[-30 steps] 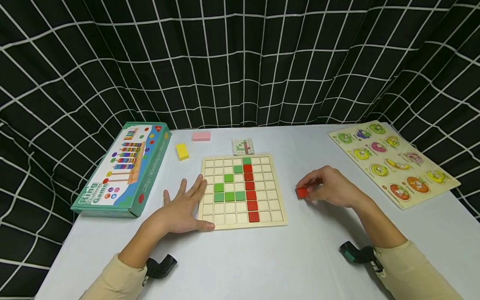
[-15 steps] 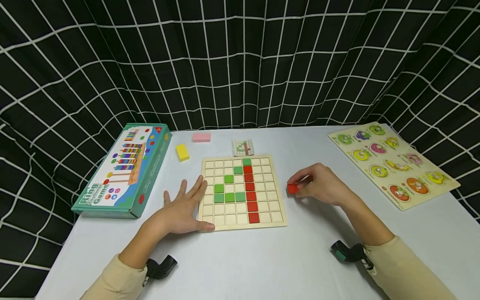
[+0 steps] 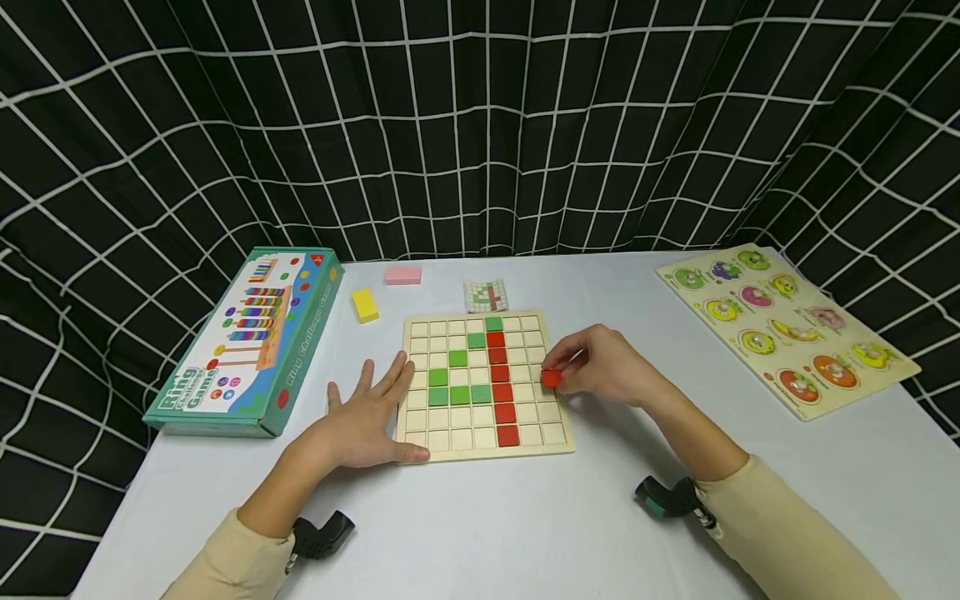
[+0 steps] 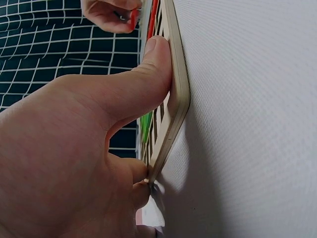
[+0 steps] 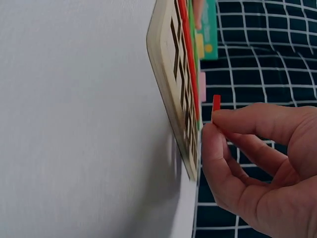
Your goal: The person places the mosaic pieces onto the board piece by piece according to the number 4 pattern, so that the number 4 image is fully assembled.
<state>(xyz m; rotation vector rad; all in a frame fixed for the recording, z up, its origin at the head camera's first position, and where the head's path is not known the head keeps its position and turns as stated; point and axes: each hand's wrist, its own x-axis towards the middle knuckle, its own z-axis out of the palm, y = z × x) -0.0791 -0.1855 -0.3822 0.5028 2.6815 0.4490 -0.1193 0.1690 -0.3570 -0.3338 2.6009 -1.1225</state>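
Right hand (image 3: 607,367): grip pinches a red tile (image 3: 551,377), held above the right columns of the grid board (image 3: 558,446). Left hand (image 3: 367,417): fingers straight, flat on the bench (image 3: 487,525), thumb against the board's near-left edge. Board: mid-bench, bearing green and red tiles.

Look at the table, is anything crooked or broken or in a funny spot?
Nothing looks broken or spilled. The wooden grid board lies flat and square, its green and red tiles seated in their cells. The yellow block sits a little askew beside the pink block, and the right hand pinches one red tile.
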